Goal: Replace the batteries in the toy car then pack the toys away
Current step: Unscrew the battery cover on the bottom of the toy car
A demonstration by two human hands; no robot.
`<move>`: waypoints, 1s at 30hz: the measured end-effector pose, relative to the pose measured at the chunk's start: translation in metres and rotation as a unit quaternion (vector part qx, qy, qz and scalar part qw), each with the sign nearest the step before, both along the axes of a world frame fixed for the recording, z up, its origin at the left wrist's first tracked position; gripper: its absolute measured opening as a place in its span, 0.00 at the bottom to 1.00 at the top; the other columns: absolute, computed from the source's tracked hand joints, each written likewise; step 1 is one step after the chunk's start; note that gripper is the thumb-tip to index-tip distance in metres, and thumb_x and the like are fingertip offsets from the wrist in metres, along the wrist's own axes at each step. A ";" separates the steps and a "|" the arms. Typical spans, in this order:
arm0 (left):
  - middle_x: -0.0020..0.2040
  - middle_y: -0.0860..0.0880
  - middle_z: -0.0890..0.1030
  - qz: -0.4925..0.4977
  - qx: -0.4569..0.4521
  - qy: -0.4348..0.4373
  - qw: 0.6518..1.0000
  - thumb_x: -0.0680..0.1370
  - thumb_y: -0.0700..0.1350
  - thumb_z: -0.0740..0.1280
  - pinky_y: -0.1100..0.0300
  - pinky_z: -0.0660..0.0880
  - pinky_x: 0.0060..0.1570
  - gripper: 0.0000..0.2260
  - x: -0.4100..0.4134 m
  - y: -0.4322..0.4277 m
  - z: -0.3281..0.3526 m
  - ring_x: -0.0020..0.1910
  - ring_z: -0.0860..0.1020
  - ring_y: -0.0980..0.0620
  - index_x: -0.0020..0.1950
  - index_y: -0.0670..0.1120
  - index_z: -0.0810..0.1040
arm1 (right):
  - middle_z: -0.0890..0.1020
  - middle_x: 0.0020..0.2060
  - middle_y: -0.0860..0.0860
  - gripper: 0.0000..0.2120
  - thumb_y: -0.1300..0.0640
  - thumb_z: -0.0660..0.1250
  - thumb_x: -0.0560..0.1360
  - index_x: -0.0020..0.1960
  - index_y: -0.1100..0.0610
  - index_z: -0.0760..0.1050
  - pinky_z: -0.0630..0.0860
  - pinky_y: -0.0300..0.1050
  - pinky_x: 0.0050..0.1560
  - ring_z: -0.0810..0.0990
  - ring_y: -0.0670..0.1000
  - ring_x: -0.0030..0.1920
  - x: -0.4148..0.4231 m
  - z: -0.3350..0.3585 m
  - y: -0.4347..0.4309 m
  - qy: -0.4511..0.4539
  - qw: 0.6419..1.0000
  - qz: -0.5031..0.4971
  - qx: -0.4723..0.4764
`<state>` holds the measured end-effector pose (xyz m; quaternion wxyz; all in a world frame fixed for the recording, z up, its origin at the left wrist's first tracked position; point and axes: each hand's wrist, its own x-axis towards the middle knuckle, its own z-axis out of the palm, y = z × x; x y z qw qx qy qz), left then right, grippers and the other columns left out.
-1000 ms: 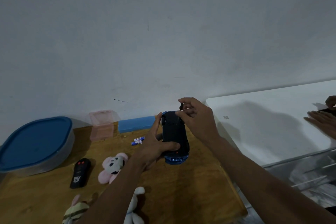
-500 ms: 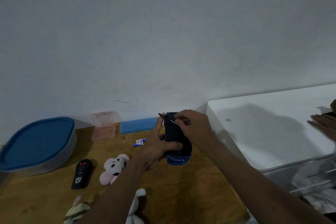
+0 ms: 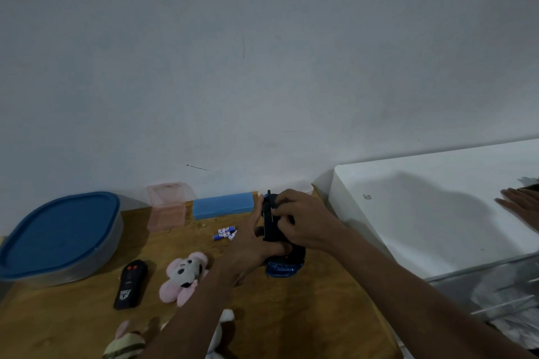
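Head view: upended on its blue nose on the wooden bench (image 3: 291, 315), the toy car (image 3: 269, 227), black underside turned toward the camera, likely to bare the battery hatch. Clamped round its lower left flank by the left hand (image 3: 253, 245), thumb across the chassis, apparently for steadying. Worked from the right by the right hand (image 3: 303, 224), fingers curled and pinching what looks like a thin tool (image 3: 271, 213) against the upper underside; screw or latch too small to tell. Both hands together on the car. Just left of the car, loose batteries (image 3: 225, 233), kept within reach for the swap. Farther left, black remote (image 3: 131, 283), pink plush (image 3: 185, 274) and blue-lidded tub (image 3: 58, 230), probably awaiting packing. Behind the car, blue case (image 3: 223, 204) against the wall. Well right of the car, another person's hand (image 3: 522, 204) flat on a white surface (image 3: 437, 213).
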<state>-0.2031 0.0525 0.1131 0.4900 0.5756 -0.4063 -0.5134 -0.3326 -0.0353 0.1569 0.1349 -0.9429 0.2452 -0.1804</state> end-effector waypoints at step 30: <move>0.66 0.45 0.74 0.044 0.040 0.072 0.996 0.56 0.40 0.81 0.39 0.76 0.59 0.55 -0.002 0.007 -0.021 0.63 0.75 0.41 0.71 0.71 0.56 | 0.84 0.33 0.56 0.04 0.63 0.69 0.69 0.43 0.56 0.78 0.83 0.56 0.44 0.84 0.54 0.32 0.009 0.013 -0.025 -0.254 0.863 -0.264 0.348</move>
